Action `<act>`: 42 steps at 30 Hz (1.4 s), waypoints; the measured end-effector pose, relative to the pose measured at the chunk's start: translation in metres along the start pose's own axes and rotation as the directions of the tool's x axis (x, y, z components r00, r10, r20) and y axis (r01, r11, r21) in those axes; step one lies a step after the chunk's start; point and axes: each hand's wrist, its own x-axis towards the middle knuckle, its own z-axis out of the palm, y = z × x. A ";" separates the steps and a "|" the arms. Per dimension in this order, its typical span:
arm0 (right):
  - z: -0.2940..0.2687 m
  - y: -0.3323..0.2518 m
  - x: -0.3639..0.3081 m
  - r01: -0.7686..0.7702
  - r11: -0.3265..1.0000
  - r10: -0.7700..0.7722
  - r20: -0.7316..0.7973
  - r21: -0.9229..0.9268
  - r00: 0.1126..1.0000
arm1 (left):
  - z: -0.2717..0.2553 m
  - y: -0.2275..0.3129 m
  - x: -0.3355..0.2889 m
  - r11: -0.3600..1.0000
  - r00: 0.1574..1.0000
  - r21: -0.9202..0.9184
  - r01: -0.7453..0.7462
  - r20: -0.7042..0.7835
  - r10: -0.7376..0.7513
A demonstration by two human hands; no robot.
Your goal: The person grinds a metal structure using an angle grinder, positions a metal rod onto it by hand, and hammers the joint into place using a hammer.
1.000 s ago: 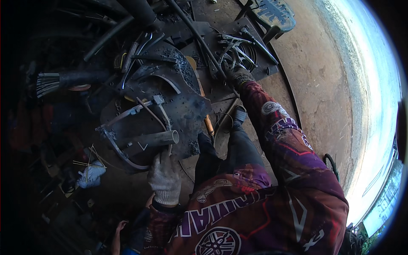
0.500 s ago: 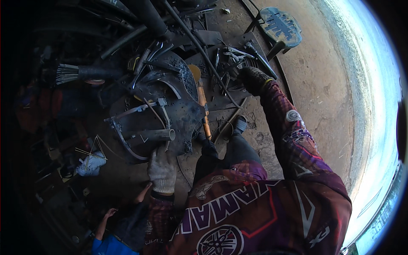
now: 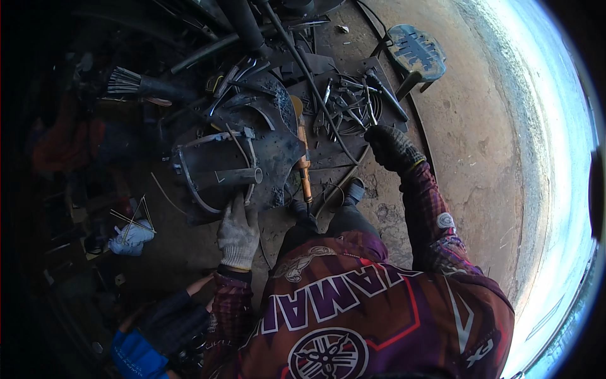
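My left hand (image 3: 238, 235), in a pale grey knit glove, has its fingers around the near end of a curved metal frame (image 3: 184, 165) on the dark worktable. Across that frame lies a short grey pipe (image 3: 232, 177), just beyond my fingertips. On the right, my right hand (image 3: 392, 149) wears a dark glove and is closed around the lower end of silvery locking pliers (image 3: 371, 106). The pliers point away from me, over a pile of clamps and hand tools (image 3: 344, 101). An orange-handled tool (image 3: 303, 155) leans at the table's near right edge.
A worn plastic stool (image 3: 416, 50) stands at the far right. Long bars and a thick pipe (image 3: 243, 25) slant over the far side. A bundle of thin rods (image 3: 125, 82) lies left. A person in blue (image 3: 137, 350) is at the lower left; cables cross the floor by my feet.
My right hand has drawn back toward me from the tool pile, and the pliers now show in it. My left hand stays at the frame, whose near end has shifted slightly.
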 end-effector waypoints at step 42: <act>0.096 -0.349 -0.019 -0.629 0.776 0.601 0.351 -0.044 0.718 | 0.000 0.007 -0.027 -0.844 0.862 -0.337 0.416 0.440 0.249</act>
